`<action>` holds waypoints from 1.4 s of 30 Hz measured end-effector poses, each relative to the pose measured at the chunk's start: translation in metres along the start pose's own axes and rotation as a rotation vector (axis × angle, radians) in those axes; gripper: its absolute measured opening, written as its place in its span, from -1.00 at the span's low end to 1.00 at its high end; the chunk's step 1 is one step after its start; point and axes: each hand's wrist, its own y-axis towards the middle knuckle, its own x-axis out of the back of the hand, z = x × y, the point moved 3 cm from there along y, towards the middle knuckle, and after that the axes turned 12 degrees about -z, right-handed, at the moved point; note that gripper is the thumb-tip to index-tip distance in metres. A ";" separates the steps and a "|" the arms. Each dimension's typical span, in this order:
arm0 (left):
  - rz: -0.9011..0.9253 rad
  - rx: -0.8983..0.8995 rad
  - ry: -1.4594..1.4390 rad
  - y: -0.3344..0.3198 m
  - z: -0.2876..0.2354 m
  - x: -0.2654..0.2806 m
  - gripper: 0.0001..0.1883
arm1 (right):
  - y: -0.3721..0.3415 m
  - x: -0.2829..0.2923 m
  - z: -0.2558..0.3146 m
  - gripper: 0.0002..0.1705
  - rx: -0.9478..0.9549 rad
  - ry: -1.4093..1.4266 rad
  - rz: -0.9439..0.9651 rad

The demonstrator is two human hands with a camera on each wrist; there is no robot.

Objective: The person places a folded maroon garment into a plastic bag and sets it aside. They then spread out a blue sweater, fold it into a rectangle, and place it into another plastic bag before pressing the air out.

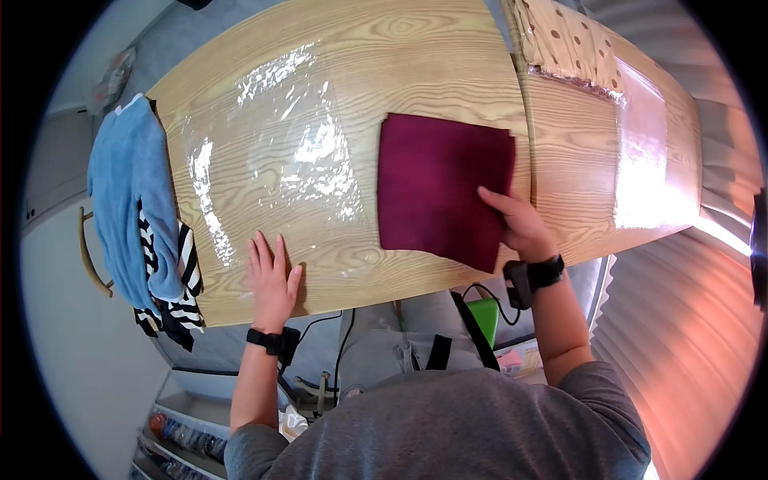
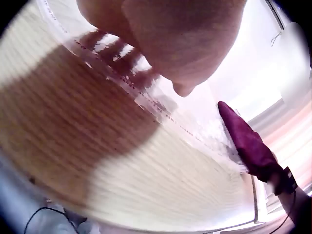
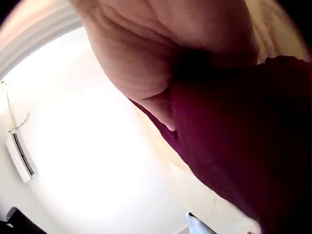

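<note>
A folded maroon cloth (image 1: 440,188) is in my right hand (image 1: 525,228), with the thumb on top and the fingers beneath its right edge. In the right wrist view the cloth (image 3: 219,141) hangs from the grip in one flat bundle. A clear plastic bag (image 1: 312,152) lies flat and shiny on the table to the left of the cloth. My left hand (image 1: 270,280) rests with spread fingers at the bag's near edge. Seen from the left wrist, a seam with red dots runs along the bag (image 2: 163,113) below the hand.
Blue and striped clothes (image 1: 132,192) hang over a chair at the table's left end. To the right, a second table surface (image 1: 572,156) holds a packed polka-dot cloth (image 1: 568,44) and another shiny plastic bag (image 1: 642,152). The near table edge runs just before my body.
</note>
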 end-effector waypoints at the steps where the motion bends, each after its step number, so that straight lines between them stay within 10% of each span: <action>1: 0.000 0.006 0.000 0.005 -0.007 -0.002 -0.30 | -0.011 0.002 0.011 -0.52 0.074 0.002 -0.032; 12: -0.211 0.138 -0.132 0.077 -0.103 0.011 -0.38 | -0.125 0.037 0.080 -0.41 0.644 -0.003 -0.514; 18: -0.120 -0.177 -0.100 0.048 -0.098 0.020 -0.44 | -0.133 0.053 0.061 -0.40 0.562 0.064 -0.384; 37: -0.225 -0.120 -0.146 0.052 -0.079 0.002 -0.39 | -0.114 -0.023 0.013 -0.43 0.276 -0.301 -0.168; 42: -0.385 -0.202 -0.357 0.063 -0.088 0.013 -0.35 | -0.091 -0.068 -0.002 -0.39 0.228 -0.625 0.285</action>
